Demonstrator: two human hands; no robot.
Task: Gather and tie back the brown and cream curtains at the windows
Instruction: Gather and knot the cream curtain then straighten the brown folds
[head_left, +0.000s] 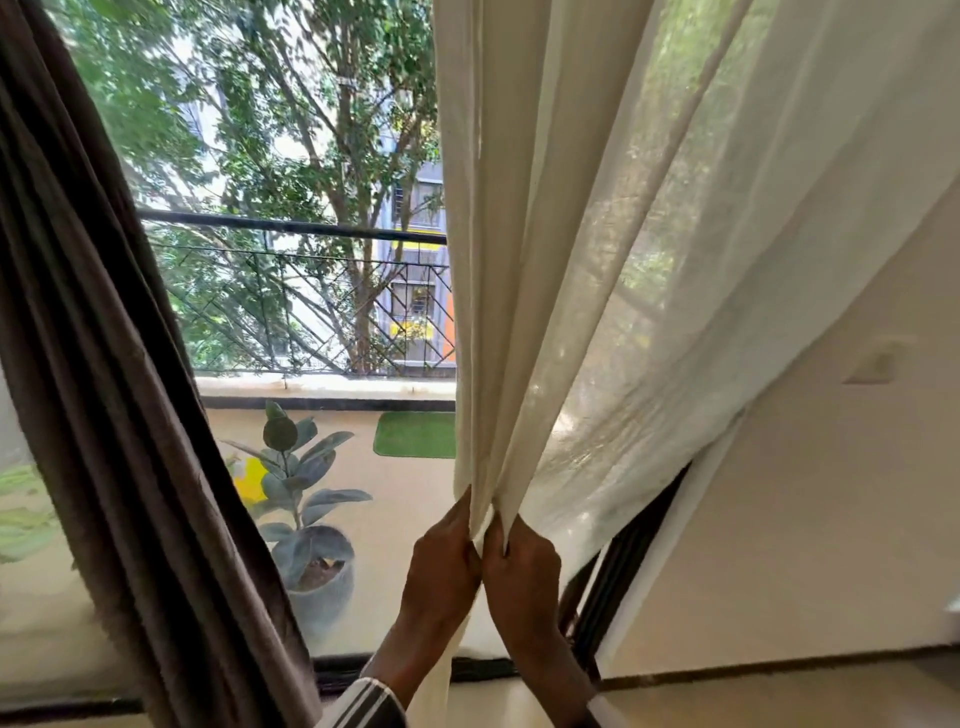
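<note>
Two bare hands show at the bottom centre, the left hand (441, 558) and the right hand (522, 574), with no rings or watch visible. The left wrist ends in a white cuff with dark stripes (363, 704); a plain pale sleeve edge (605, 711) shows at the right wrist.

The cream curtain (597, 260) is thin, matt, half-sheer woven cloth; the brown curtain (104, 364) is heavier, opaque cloth with a soft velvety nap. The balcony railing (291, 226) looks like dark metal.
</note>
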